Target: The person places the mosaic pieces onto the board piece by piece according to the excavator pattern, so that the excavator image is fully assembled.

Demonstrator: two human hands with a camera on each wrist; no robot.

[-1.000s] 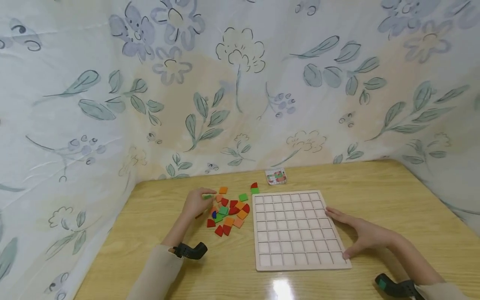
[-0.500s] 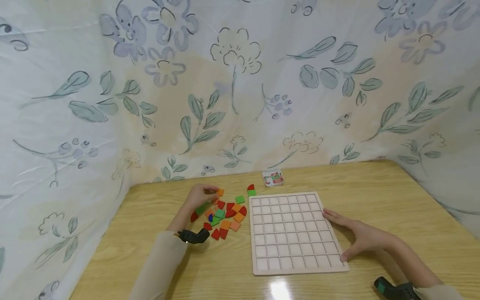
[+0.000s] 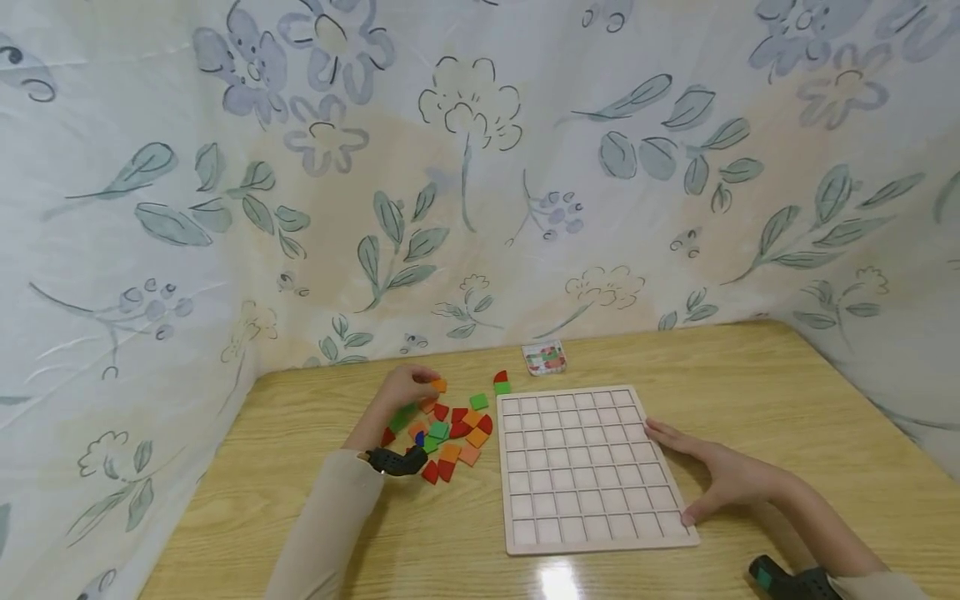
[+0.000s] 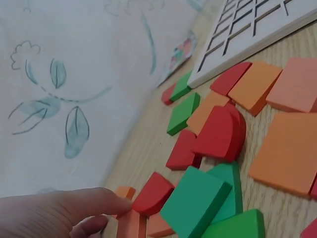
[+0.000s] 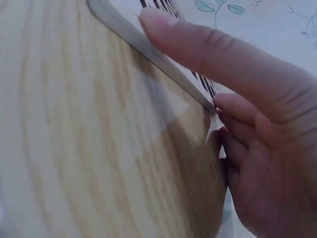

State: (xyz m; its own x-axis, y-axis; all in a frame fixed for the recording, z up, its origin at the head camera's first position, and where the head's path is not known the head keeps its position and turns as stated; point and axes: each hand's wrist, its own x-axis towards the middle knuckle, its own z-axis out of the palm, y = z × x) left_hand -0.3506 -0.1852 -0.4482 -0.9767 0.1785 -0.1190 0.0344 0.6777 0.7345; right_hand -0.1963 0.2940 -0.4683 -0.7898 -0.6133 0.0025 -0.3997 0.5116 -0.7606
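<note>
Since one second ago, the left hand (image 3: 405, 390) has been moved a bit toward 12 o'clock, up to an orange tile (image 3: 441, 385). The back and sides are covered by a big cloth (image 3: 480, 208) with flowers and leaves. A wood table (image 3: 750, 367) is seen below. A pale board (image 3: 570, 467) with little squares is laid there, and it is used as the clock's middle. Between 9 and 10, a messy heap of tiles (image 3: 439, 430) is spread, partly hidden by the left hand and a black wrist gadget (image 3: 397, 461). At 3, the board's edge is touched by the right hand (image 3: 731, 477), thumb and fingers spread wide. The left fingers are bent at the orange tile; whether it is pinched cannot be told. At 11, a small picture card (image 3: 544, 358) is placed near the cloth.
</note>
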